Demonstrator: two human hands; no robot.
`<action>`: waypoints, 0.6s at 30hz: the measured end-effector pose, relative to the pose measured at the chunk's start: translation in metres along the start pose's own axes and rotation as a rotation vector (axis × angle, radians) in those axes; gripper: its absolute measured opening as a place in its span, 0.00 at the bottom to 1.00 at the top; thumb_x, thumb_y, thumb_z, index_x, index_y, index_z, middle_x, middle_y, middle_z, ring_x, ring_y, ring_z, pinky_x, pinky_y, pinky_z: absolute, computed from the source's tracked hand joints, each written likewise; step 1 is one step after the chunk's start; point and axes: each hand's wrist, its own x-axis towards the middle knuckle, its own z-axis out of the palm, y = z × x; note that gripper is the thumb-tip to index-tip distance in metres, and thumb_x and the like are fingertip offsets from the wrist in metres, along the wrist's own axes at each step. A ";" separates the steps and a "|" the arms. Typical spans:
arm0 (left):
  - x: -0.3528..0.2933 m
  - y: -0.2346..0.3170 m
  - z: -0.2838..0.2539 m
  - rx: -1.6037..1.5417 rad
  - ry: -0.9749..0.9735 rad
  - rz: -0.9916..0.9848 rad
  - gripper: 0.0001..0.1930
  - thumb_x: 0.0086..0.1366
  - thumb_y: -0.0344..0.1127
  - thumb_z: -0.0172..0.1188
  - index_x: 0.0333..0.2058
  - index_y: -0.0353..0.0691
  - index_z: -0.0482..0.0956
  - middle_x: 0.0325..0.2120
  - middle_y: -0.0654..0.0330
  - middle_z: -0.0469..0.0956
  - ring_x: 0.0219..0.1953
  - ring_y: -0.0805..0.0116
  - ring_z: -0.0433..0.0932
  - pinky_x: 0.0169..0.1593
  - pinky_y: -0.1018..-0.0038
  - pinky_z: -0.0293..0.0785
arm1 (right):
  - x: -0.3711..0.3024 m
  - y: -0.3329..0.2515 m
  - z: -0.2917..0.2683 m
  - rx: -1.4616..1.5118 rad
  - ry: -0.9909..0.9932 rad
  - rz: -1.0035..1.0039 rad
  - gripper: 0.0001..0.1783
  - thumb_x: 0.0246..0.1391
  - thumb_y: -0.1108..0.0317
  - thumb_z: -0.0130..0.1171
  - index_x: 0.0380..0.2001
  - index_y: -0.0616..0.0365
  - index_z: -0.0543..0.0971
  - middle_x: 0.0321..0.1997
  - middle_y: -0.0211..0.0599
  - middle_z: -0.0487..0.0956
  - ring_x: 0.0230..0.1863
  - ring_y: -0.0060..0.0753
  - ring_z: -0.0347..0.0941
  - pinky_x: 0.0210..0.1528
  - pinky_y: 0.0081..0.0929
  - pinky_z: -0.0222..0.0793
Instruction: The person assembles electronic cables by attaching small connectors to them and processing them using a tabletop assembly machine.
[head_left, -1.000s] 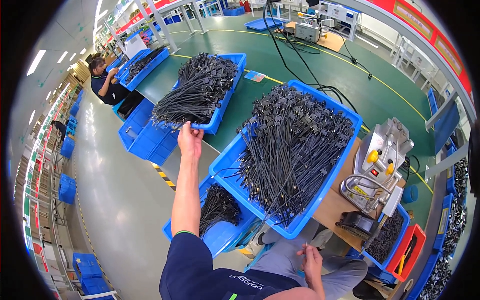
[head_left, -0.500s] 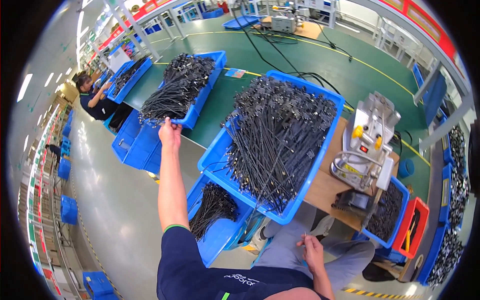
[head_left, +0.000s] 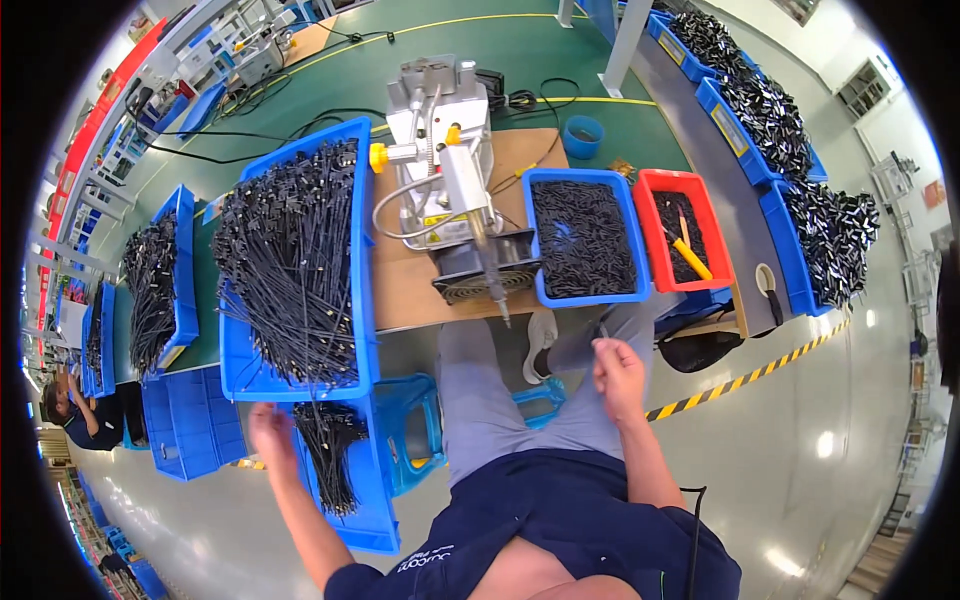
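My left hand [head_left: 272, 432], smeared by motion, is just below the front edge of a large blue tray [head_left: 367, 250]. That tray is heaped with black cables [head_left: 290, 250]. Whether these fingers hold anything does not show. Over my lap, my right hand [head_left: 620, 378] is closed in a pinch, with something small and thin at its fingertips that I cannot make out. In front of me stands a metal bench machine [head_left: 440, 170] with yellow knobs and a slim nozzle. A square black fan [head_left: 487, 267] sits under it.
Right of the machine are a blue bin [head_left: 642, 250] of short black pieces and a red bin [head_left: 658, 178] holding a yellow-handled tool. More black cables lie in a lower blue bin [head_left: 385, 515]. Blue boxes of shiny pieces line the right; a person [head_left: 90, 415] sits far left.
My view has swung right. My left hand has left the edge of the farther cable tray and come back near the large tray. My right hand remains pinched over my lap.
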 end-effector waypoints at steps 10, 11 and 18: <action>-0.164 -0.018 0.262 -0.103 -0.473 -0.237 0.20 0.79 0.53 0.54 0.52 0.41 0.79 0.46 0.62 0.82 0.40 0.75 0.79 0.43 0.74 0.78 | 0.045 -0.049 -0.045 0.149 0.155 -0.127 0.14 0.73 0.59 0.60 0.47 0.60 0.82 0.23 0.19 0.69 0.19 0.08 0.58 0.19 0.14 0.51; -0.157 -0.011 0.279 -0.139 -0.443 -0.261 0.19 0.80 0.52 0.53 0.51 0.41 0.79 0.45 0.61 0.83 0.39 0.75 0.79 0.42 0.75 0.78 | 0.047 -0.050 -0.042 0.142 0.146 -0.149 0.14 0.73 0.59 0.60 0.47 0.60 0.82 0.23 0.19 0.69 0.19 0.08 0.58 0.19 0.14 0.51; -0.135 0.004 0.334 -0.093 -0.439 -0.226 0.19 0.81 0.53 0.52 0.42 0.43 0.79 0.36 0.63 0.83 0.33 0.77 0.77 0.36 0.78 0.73 | 0.064 -0.058 -0.045 0.154 0.104 -0.261 0.14 0.73 0.60 0.59 0.48 0.61 0.81 0.25 0.20 0.70 0.19 0.08 0.57 0.19 0.14 0.50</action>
